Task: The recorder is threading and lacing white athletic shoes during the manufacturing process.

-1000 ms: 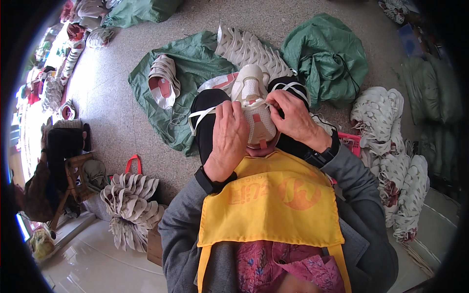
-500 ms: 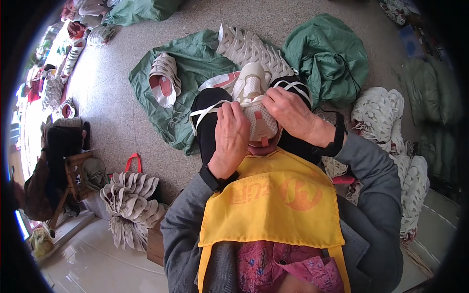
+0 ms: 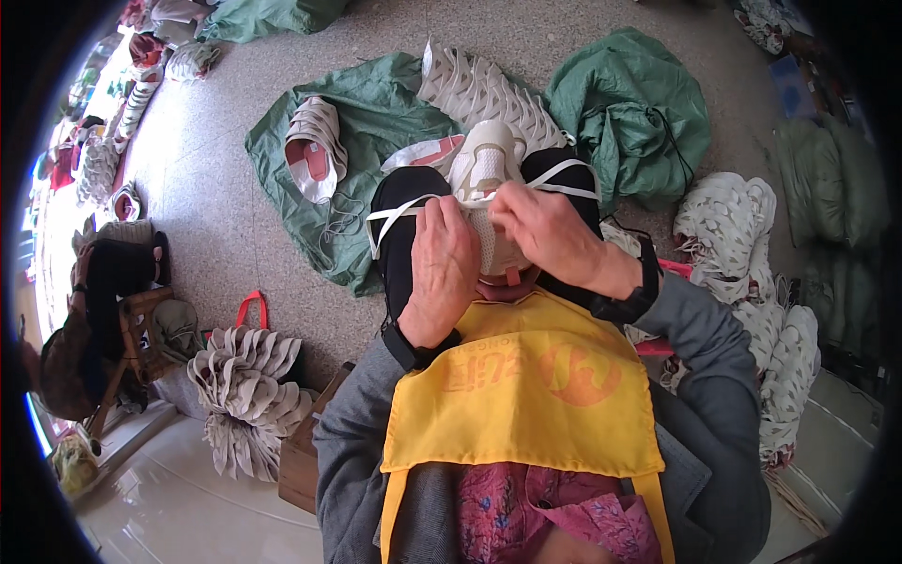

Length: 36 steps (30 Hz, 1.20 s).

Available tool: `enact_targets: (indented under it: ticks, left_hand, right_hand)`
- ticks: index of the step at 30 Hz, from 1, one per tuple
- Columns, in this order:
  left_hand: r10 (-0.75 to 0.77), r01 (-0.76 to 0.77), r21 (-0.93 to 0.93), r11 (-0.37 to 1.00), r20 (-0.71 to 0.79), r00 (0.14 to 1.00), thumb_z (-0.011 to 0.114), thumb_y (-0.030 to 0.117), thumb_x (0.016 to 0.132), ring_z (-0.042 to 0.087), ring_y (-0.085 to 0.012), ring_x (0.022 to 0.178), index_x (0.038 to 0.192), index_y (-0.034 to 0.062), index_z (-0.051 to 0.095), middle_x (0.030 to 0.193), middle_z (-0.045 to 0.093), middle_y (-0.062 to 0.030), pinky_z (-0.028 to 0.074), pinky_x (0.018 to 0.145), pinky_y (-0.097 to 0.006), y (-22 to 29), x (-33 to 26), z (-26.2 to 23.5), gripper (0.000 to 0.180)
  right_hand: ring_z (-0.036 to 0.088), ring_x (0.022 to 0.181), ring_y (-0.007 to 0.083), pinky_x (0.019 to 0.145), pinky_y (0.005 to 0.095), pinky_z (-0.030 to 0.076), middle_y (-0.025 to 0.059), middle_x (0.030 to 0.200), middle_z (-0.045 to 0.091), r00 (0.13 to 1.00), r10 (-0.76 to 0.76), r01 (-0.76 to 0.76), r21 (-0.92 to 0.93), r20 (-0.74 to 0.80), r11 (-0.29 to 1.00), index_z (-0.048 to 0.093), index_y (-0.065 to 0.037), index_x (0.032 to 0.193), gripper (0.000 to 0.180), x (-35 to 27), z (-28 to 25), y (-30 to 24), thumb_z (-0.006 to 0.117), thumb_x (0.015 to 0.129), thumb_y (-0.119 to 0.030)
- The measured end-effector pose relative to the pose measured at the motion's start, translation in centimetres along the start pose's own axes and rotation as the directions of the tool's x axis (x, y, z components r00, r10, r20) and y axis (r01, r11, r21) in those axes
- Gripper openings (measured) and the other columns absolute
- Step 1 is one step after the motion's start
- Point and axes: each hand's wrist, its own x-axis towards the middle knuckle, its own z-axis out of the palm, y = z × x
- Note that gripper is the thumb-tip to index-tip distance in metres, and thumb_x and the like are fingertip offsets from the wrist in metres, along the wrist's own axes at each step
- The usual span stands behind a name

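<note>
A cream and white shoe upper (image 3: 488, 158) with a pink label lies between my knees, its toe pointing away from me. A flat white shoelace (image 3: 399, 213) crosses it, with loose lengths over both black-clad knees. My left hand (image 3: 444, 263) is closed at the left edge of the lacing, its fingers pinching the shoelace against the upper. On the right side, my right hand (image 3: 559, 235) has curled fingers and thumb pinched at the shoelace over the tongue (image 3: 493, 242). Its fingertips partly hide what they grip.
Beyond my knees, a green cloth sack (image 3: 376, 108) bears a finished-looking upper (image 3: 315, 150) and a row of nested uppers (image 3: 484, 89). Another green sack (image 3: 629, 113) sits at right. Stacked uppers (image 3: 723, 226) stand right, others (image 3: 249, 390) left. A person (image 3: 70, 357) sits at far left.
My right hand has shifted slightly left and toward me, its fingers curling in over the tongue. The right-hand lace end now lies differently across the knee. My left hand stays put.
</note>
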Motion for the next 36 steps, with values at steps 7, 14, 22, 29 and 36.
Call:
enact_targets:
  ticks: [7,14,22,29,36]
  left_hand:
    - [0.09,-0.089,0.045,0.995,-0.014,0.996,0.056,-0.002,0.089,0.054,-0.042,0.096,0.111,-0.0052,0.05,0.101,0.053,-0.0228,0.047,0.083,-0.049,0.0,0.1,-0.2,0.023]
    - [0.043,-0.052,-0.133,0.99,-0.067,0.997,0.055,-0.005,0.088,0.055,-0.042,0.092,0.108,-0.0026,0.05,0.097,0.053,-0.0215,0.046,0.078,-0.049,-0.3,-0.1,0.2,0.02]
    - [0.039,-0.061,-0.173,0.983,-0.125,0.991,0.056,-0.004,0.091,0.059,-0.0423,0.082,0.102,-0.0001,0.05,0.089,0.056,-0.0201,0.047,0.069,-0.048,-0.6,0.3,0.5,0.013]
    - [0.021,-0.039,-0.176,0.984,-0.106,0.994,0.056,-0.005,0.089,0.058,-0.0423,0.078,0.099,0.0004,0.046,0.082,0.053,-0.0199,0.046,0.066,-0.05,0.3,0.8,-0.4,0.016]
    - [-0.001,-0.012,-0.146,0.989,-0.089,0.996,0.055,-0.006,0.087,0.058,-0.0414,0.073,0.097,0.0013,0.045,0.079,0.053,-0.0189,0.045,0.062,-0.05,0.4,1.0,-0.4,0.016]
  right_hand:
    - [0.065,0.081,0.035,0.07,0.0435,0.053,0.014,0.089,0.061,0.992,0.075,-0.082,-0.066,-0.1,0.994,0.068,-0.002,0.098,0.012,0.7,3.0,0.5,0.07,0.087,-0.006]
    - [0.068,0.081,0.035,0.069,0.0427,0.056,0.0142,0.091,0.061,0.991,0.089,-0.106,-0.186,-0.098,0.977,0.066,-0.002,0.088,0.008,0.9,4.1,0.4,0.067,0.088,-0.01]
    - [0.066,0.08,0.0353,0.068,0.0438,0.054,0.0138,0.088,0.06,0.987,0.047,-0.074,-0.175,-0.154,0.982,0.063,-0.001,0.087,0.01,1.1,4.5,0.5,0.069,0.085,-0.009]
    - [0.066,0.079,0.0314,0.067,0.0413,0.054,0.013,0.086,0.058,0.984,-0.176,0.157,-0.331,-0.029,0.93,0.061,0.0,0.082,0.015,1.9,3.6,1.0,0.069,0.074,-0.01]
    - [0.062,0.069,0.0304,0.06,0.0399,0.049,0.0114,0.077,0.057,0.991,-0.042,0.029,-0.106,-0.125,0.994,0.059,0.001,0.078,0.01,0.7,0.9,0.9,0.069,0.078,-0.003]
